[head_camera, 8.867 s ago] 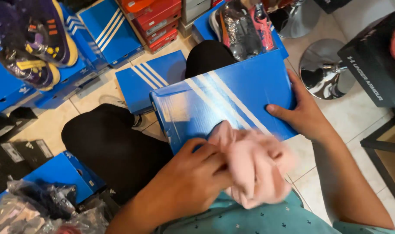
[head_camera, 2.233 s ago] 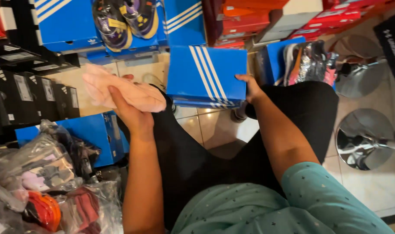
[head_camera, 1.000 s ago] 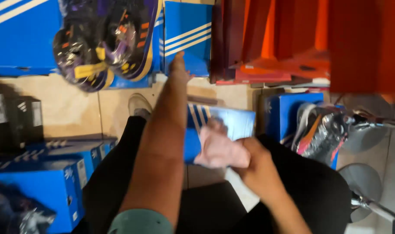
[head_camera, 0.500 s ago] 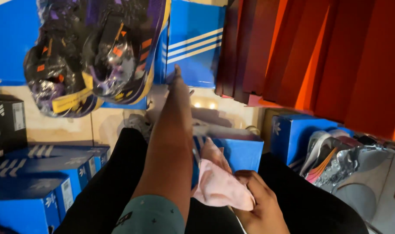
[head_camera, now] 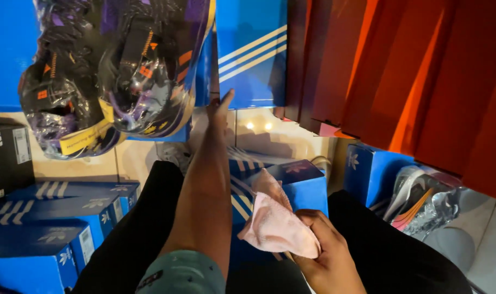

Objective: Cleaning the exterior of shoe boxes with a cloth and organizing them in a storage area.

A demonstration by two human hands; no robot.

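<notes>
My right hand [head_camera: 327, 261] is shut on a crumpled pink cloth [head_camera: 275, 228], held low over my lap. Just behind the cloth a blue shoe box [head_camera: 308, 188] with white stripes rests between my black-trousered legs. My left arm stretches straight ahead. My left hand [head_camera: 218, 109] is flat with the fingers out and holds nothing. Its tips are at the gap between a pair of black and purple shoes wrapped in clear plastic [head_camera: 117, 71] and an upright blue striped box [head_camera: 253, 49].
Red and orange boxes [head_camera: 411, 71] lean in a row at the upper right. Blue boxes [head_camera: 46, 218] are stacked at the lower left, with a black box [head_camera: 8, 158] behind them. More plastic-wrapped shoes [head_camera: 427, 201] lie at the right on the tiled floor [head_camera: 259, 128].
The left hand passed the pink cloth to the right hand and then reached forward. The view has tilted up towards the stacked boxes; the right hand has lowered the cloth a little.
</notes>
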